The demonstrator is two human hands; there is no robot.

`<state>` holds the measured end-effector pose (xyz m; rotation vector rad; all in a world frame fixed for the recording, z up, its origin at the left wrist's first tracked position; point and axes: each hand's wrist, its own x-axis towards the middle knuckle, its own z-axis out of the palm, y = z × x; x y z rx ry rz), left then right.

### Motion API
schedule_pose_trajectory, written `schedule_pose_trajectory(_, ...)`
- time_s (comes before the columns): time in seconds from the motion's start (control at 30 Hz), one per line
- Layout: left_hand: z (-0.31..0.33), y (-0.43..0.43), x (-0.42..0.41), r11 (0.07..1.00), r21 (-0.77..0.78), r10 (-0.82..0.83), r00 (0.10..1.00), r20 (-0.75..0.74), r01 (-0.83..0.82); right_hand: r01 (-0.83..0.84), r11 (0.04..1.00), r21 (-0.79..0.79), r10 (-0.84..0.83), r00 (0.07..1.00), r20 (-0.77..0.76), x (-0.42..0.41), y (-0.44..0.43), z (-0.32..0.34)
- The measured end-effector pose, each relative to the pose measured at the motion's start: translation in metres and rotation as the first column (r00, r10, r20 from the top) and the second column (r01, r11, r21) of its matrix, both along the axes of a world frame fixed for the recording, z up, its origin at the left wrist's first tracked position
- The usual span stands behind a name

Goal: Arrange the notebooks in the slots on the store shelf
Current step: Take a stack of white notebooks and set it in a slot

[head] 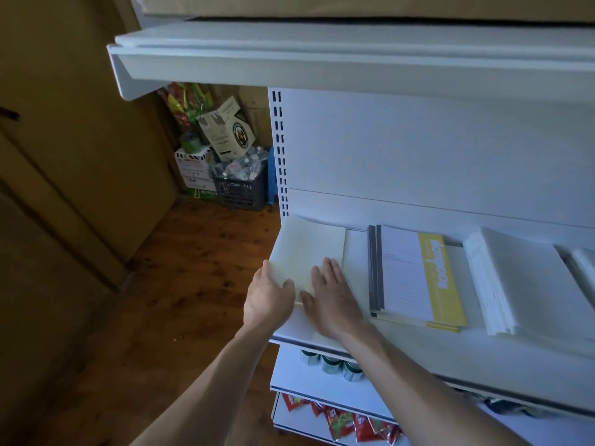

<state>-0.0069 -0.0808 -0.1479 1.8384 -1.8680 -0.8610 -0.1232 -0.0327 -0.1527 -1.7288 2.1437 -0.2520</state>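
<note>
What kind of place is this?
Probably a small shop: white metal shelving with a slotted upright, stacks of notebooks laid out on it, and red snack packets on a lower shelf.

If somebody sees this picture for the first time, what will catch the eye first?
The two hands at the left end of the white shelf: the left hand holds the edge of a cream notebook, the right hand lies flat on it. To their right lie notepads with a yellow band, then a white stack.

Notebook (pixel 309 249) at left end of shelf (pixel 412 344); planner pads (pixel 415 275) to its right, paper stack (pixel 515 278) farther right
</note>
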Motion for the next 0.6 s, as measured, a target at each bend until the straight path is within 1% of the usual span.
schedule_pose_trajectory(0.13, 0.004, -0.001, 0.006, 0.999, -0.038, 0.025, 0.999, -0.046, -0.027, 0.000, 1.000, 0.005, -0.001, 1.000, 0.021, 0.001, 0.004, 0.001)
schedule_pose_trajectory(0.23, 0.010, -0.001, 0.005, 0.996, -0.080, 0.024, 0.985, -0.168, -0.038, -0.011, 1.000, 0.009, 0.011, 1.000, 0.014, 0.001, 0.005, 0.004)
schedule_pose_trajectory(0.3, 0.016, -0.006, 0.001, 0.999, 0.000, 0.045, 0.961, -0.275, -0.047, -0.016, 1.000, -0.004, 0.016, 1.000, 0.019, 0.001, 0.005, 0.005)
schedule_pose_trajectory(0.37, 0.025, -0.013, -0.002, 0.983, 0.171, 0.125, 0.928, -0.351, -0.068, -0.014, 1.000, -0.003, 0.014, 1.000, 0.027, 0.001, 0.005, 0.005)
schedule_pose_trajectory(0.43, 0.029, -0.018, 0.001, 0.940, 0.330, 0.233, 0.867, -0.440, -0.085, -0.007, 1.000, 0.006, 0.007, 0.999, 0.051, 0.001, 0.006, 0.006)
schedule_pose_trajectory(0.47, 0.030, -0.018, 0.006, 0.922, 0.377, 0.278, 0.832, -0.480, -0.090, 0.000, 1.000, -0.008, 0.001, 0.996, 0.088, 0.001, 0.006, 0.008)
schedule_pose_trajectory(0.53, 0.030, -0.014, 0.014, 0.907, 0.413, 0.333, 0.741, -0.583, -0.083, 0.067, 0.995, -0.068, -0.049, 0.970, 0.236, 0.003, 0.007, 0.014)
schedule_pose_trajectory(0.6, 0.029, -0.006, 0.020, 0.921, 0.387, 0.321, 0.656, -0.683, -0.046, 0.218, 0.968, -0.123, -0.149, 0.898, 0.415, 0.002, 0.007, 0.022)
